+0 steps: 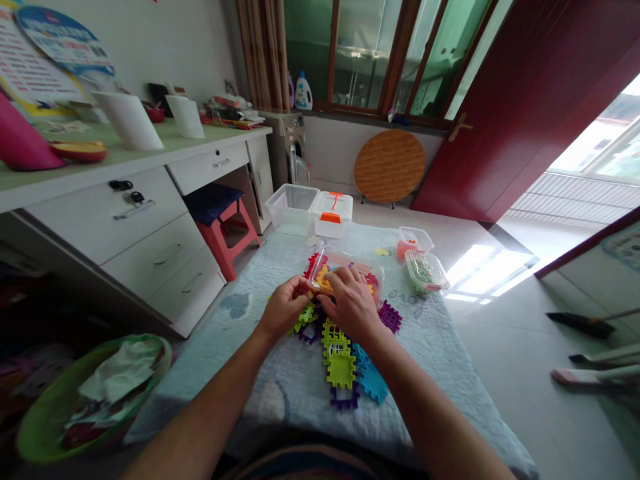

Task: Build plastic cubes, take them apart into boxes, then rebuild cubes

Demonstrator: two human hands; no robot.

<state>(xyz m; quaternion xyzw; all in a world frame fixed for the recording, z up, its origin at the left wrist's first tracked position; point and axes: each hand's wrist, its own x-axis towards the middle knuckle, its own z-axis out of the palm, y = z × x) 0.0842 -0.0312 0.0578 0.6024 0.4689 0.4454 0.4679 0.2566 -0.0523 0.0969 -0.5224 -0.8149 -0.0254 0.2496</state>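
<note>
My left hand (283, 307) and my right hand (353, 303) meet over a pile of flat, toothed plastic building tiles (345, 360) in green, blue and purple on a pale blue quilt (280, 380). Both hands have curled fingers pinching small yellow-orange tiles (323, 280) at the near edge of a clear plastic box (350, 267) that holds more coloured tiles. A purple tile (390, 315) lies just right of my right hand. What exactly sits between the fingertips is partly hidden.
Farther back on the quilt stand a clear tub (291, 203), a lidded box with an orange latch (331, 213) and two small containers (425, 270). A white desk with drawers (140, 220) and a red stool (220, 223) are at left. A green basket (75, 400) lies near left.
</note>
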